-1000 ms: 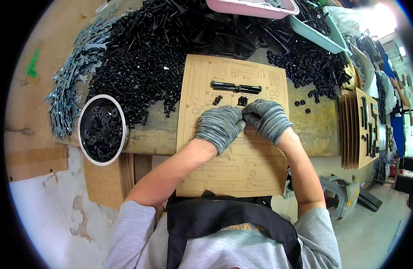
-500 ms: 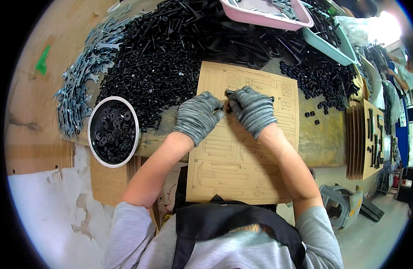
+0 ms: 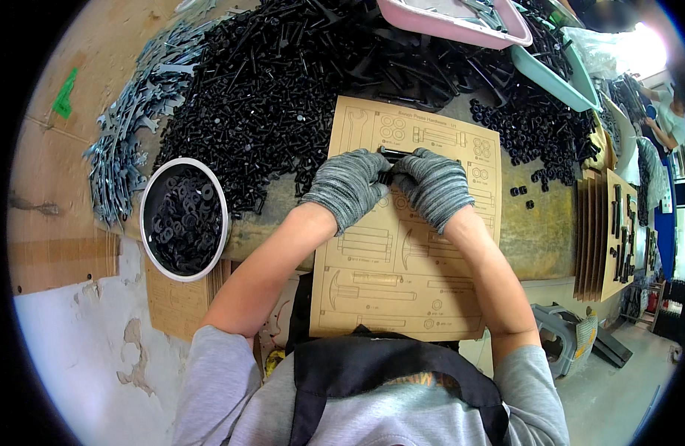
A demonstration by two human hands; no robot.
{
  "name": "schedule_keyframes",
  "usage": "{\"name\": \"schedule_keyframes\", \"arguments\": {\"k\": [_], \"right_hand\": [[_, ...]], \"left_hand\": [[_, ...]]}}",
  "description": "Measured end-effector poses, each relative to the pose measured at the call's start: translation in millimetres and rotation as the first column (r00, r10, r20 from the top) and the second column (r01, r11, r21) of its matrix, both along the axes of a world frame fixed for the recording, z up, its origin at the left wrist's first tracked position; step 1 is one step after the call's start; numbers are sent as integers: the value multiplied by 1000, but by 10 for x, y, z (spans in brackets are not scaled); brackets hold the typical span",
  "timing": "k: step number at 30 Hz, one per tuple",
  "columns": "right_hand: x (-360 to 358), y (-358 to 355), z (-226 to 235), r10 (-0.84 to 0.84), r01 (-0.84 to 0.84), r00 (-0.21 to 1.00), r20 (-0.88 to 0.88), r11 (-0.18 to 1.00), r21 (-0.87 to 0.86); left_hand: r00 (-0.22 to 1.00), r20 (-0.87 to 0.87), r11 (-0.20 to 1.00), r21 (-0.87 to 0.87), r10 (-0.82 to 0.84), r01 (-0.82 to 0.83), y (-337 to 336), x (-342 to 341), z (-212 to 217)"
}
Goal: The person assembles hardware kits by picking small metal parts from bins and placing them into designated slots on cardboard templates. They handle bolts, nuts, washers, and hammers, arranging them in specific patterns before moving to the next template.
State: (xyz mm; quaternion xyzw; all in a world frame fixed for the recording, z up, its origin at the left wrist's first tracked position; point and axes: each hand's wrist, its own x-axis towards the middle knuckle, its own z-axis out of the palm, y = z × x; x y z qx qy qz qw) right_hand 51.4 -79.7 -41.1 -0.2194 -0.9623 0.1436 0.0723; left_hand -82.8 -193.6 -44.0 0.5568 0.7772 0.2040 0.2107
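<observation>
Both hands wear grey striped knit gloves and meet over the upper part of a brown cardboard sheet (image 3: 366, 286) printed with hardware outlines. My right hand (image 3: 436, 188) is closed around a black bolt (image 3: 391, 153); its left end juts out past the fingers, and the rest is mostly covered by the glove. My left hand (image 3: 345, 187) has its fingers pinched together just below that end, touching or almost touching the right fingertips. A small dark piece shows between the two hands, but its kind is hidden.
Beyond the sheet lies a large heap of black bolts (image 3: 246, 104), with open-end wrenches (image 3: 138, 123) to its left. A white-rimmed bowl of black washers (image 3: 185, 219) sits left. Black nuts (image 3: 532, 137), a pink tray (image 3: 461, 33), a green tray (image 3: 558, 85) and upright cardboard sheets (image 3: 591, 230) are right.
My left hand has moved right, closing the gap to my right hand. My right hand has shifted slightly right and down with the bolt. The view has shifted a little.
</observation>
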Motion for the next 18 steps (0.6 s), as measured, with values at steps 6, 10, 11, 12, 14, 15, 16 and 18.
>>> {"name": "schedule_keyframes", "arguments": {"k": [6,10,11,12,14,15,16,18], "right_hand": [[-2,0,-1,56,-54,998,-37,998,43],[14,-18,-24,47,-46,998,-50,999,28],[24,-38,-32,26,-24,998,-52,999,40],[41,-55,-43,4,-1,998,-55,999,53],[91,-79,-65,-33,35,994,-105,999,17],[103,-94,-42,-41,41,995,-96,999,-4],[114,-103,-38,-48,46,995,-87,999,-25],[91,-99,-81,-34,33,996,-81,999,-16]], "left_hand": [[1000,-2,1000,11,16,-16,24,-10,-65],[1000,-12,1000,-7,9,-9,19,1,-19],[1000,-14,1000,-10,3,-3,18,1,-11],[998,-56,997,70,21,-17,-18,4,-54],[989,-132,974,226,63,-32,-143,29,-133],[993,-78,990,116,94,-85,-181,28,-91],[993,-77,993,89,85,-78,-182,38,-78],[993,-84,996,41,86,-83,-201,46,-11]]}}
